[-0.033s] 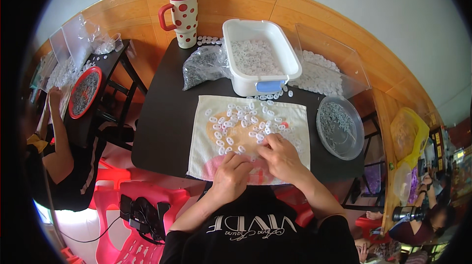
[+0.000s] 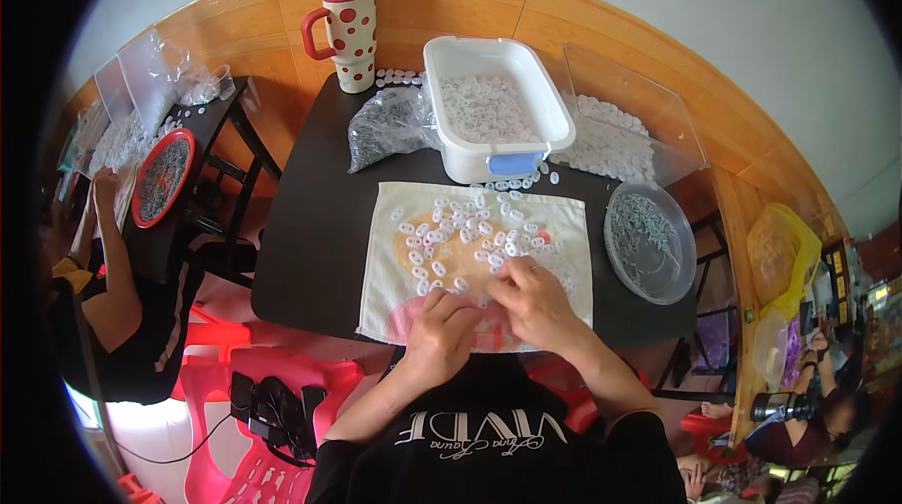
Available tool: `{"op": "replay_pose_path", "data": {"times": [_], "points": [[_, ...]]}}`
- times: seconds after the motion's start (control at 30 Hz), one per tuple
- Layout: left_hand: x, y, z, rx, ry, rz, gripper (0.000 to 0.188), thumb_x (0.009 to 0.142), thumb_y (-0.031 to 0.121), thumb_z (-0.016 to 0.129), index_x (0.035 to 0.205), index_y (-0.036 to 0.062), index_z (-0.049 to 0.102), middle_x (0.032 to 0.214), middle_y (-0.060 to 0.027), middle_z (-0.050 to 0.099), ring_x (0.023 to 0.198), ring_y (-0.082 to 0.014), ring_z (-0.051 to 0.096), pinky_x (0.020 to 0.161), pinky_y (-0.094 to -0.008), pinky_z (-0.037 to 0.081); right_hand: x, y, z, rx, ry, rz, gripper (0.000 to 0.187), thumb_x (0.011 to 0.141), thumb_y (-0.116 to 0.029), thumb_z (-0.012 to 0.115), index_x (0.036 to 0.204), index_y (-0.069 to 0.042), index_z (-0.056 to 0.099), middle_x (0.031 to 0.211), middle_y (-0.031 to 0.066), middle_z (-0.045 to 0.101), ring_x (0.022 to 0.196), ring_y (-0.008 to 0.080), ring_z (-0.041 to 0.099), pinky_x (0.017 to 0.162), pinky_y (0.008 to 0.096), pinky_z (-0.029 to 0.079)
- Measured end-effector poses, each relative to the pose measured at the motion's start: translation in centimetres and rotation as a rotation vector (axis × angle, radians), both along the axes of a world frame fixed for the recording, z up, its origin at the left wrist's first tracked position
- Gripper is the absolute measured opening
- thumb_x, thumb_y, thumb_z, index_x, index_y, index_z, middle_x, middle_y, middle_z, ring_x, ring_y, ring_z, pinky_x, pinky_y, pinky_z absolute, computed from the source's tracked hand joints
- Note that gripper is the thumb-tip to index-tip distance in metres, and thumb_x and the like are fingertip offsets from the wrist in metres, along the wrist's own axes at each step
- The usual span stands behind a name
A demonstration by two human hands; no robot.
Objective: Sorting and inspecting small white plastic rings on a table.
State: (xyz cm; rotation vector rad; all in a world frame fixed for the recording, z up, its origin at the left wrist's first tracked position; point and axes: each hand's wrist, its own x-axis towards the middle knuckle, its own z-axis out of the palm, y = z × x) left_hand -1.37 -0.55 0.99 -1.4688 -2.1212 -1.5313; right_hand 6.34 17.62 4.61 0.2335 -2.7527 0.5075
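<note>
Small white oval plastic pieces with two holes [image 2: 474,224] lie scattered over a cream towel [image 2: 380,250] with a coloured print. At the towel's near edge, my left hand [image 2: 440,337] is closed with its fingertips pinched together. My right hand [image 2: 536,305] is closed too, a little farther right, its curled fingers close to the loose white pieces. A small gap separates the two hands. Whatever is between the fingertips of either hand is too small or hidden to make out.
Beyond the towel stand a white tub [image 2: 554,119] of white pieces, a clear bag [image 2: 390,124] of grey bits and a spotted tumbler [image 2: 355,39]. Right are a clear bin [image 2: 672,133] and a round tray [image 2: 691,255]. A co-worker's arm [image 2: 115,255] is beside a red tray [image 2: 191,166].
</note>
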Motion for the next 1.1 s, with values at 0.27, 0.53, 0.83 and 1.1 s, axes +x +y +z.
{"op": "replay_pose_path", "data": {"times": [0.27,0.53,0.83,1.1], "points": [[0.0,0.1,0.4,-0.013,-0.099,0.066,0.017,0.074,-0.006,0.07,0.09,-0.0014,0.07,0.091,-0.0137,0.068,0.082,-0.0327,0.062,0.072,-0.0393,0.052,0.3,-0.6,-1.4,-0.055,0.046,0.018,0.023,0.07,0.001,0.067,0.093,-0.003,0.069,0.1,0.0138,0.057,0.091,0.033,0.059,0.077,0.0421,0.051],[0.5,1.0,1.5,-0.121,0.013,0.129,0.017,0.074,-0.004,0.068,0.091,-0.0019,0.07,0.09,-0.0142,0.065,0.082,-0.0333,0.06,0.071,-0.0408,0.05,-0.7,-0.1,-1.0,-0.195,0.15,-0.128,0.022,0.07,0.004,0.066,0.09,-0.003,0.067,0.091,0.0096,0.058,0.087,0.0319,0.059,0.072,0.0427,0.049],[0.5,2.0,1.3,-0.27,0.113,0.111,0.018,0.067,-0.004,0.068,0.085,-0.0026,0.067,0.085,-0.0181,0.059,0.083,-0.037,0.056,0.067,-0.0454,0.048,-2.5,-1.1,0.5,0.082,0.061,0.049,0.004,0.076,-0.01,0.06,0.075,-0.006,0.059,0.079,0.0087,0.06,0.083,0.0287,0.061,0.072,0.0393,0.049],[0.2,2.2,1.6,-0.248,0.112,0.087,0.014,0.067,-0.001,0.067,0.08,-0.0035,0.062,0.085,-0.0184,0.056,0.082,-0.038,0.055,0.065,-0.0454,0.048,-2.5,-0.8,0.4,0.258,-0.004,0.066,0.009,0.078,-0.011,0.062,0.083,-0.003,0.064,0.084,0.0119,0.064,0.089,0.026,0.064,0.075,0.0359,0.05]]}}
